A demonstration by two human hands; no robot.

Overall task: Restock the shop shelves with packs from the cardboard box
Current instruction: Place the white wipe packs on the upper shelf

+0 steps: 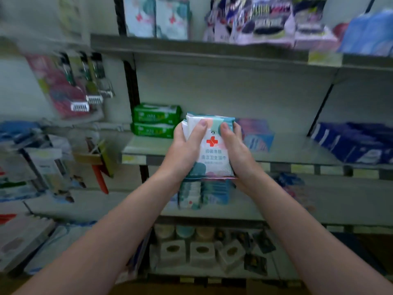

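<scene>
Both forearms reach forward from the bottom corners, and the two hands meet over the front edge of the middle shelf [297, 154]. The left hand [185, 150] wraps the left side of a stack of wet-wipe packs [213, 154] and the right hand [235, 152] wraps the right side. Each hand is curled round its edge with the thumb laid flat on the top pack's printed face. The stack is held in the air across that front edge, its long axis running away from the person toward the shelf's back wall, printed face up (the red cross sits in the far half). Below it, similar teal packs [204, 192] stand on the lower shelf [319, 209]. On the middle shelf, two green packs [156, 120] are stacked at the left end, just left of the held stack. Pink-and-blue packs [256, 135] lie just right of it. Bare shelf runs from those to the dark blue packs [357, 143] at the right end. Farther up, the upper shelf [212, 50] carries blurred goods, including upright packs with a red cross [157, 18].
</scene>
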